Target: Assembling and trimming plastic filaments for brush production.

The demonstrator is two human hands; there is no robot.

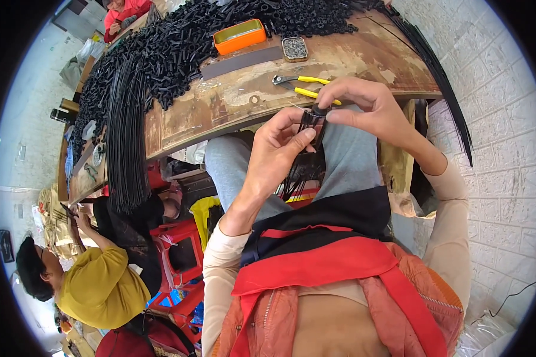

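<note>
My left hand (277,146) is closed around a bunch of thin black rods (290,183), which hang down between my knees. At the top of the bunch is a small black cylindrical part (319,110). My right hand (369,110) pinches this part between thumb and fingers, close to my left fingertips. How the rods join the part is too small to tell. Just beyond my hands, nippers with yellow handles (307,79) lie at the table's near edge, their jaws pointing left and one handle passing behind my right fingers.
The worn wooden table (181,128) carries a heap of black tubular pieces (178,50), an orange tin (239,37), a square box of small bits (294,49) and long black rods (125,131). A person in yellow (104,285) works at left; another in red sits at the far end.
</note>
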